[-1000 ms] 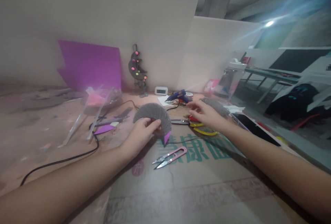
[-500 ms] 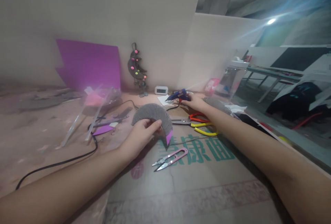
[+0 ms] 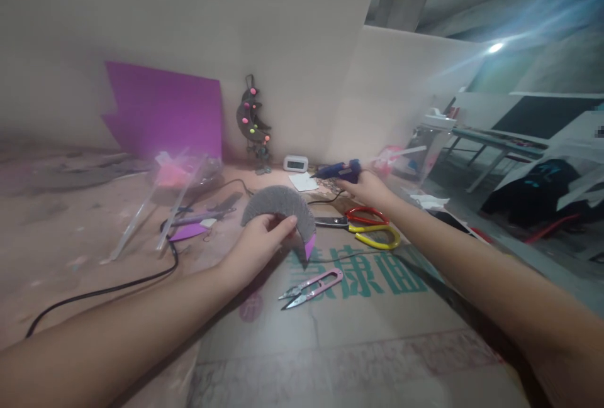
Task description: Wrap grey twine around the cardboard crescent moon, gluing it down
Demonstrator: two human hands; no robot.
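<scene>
Between thumb and fingers, my left hand [image 3: 268,236] grips a crescent wrapped in grey yarn [image 3: 277,200]; its right tip shows bare purple. My right hand [image 3: 369,188] is closed round the handle of a blue glue gun [image 3: 337,171], whose nozzle points left above a small white paper [image 3: 303,181]. Below the glue gun lie scissors with one red and one yellow handle [image 3: 375,236]. Pink thread snips [image 3: 314,288] rest on the cardboard [image 3: 358,345], nearer to me than the crescent.
A decorated moon ornament [image 3: 250,120] is against the wall, beside purple sheets [image 3: 165,112]. A small white digital clock [image 3: 296,163] stands at the back. Clear sticks [image 3: 179,207], a purple scrap [image 3: 187,232] and a black cord [image 3: 108,292] lie left. A clear plastic container [image 3: 431,144] stands right.
My right hand has lifted the glue gun slightly up and to the right, uncovering more of the white paper. My left hand still holds the crescent in nearly the same place.
</scene>
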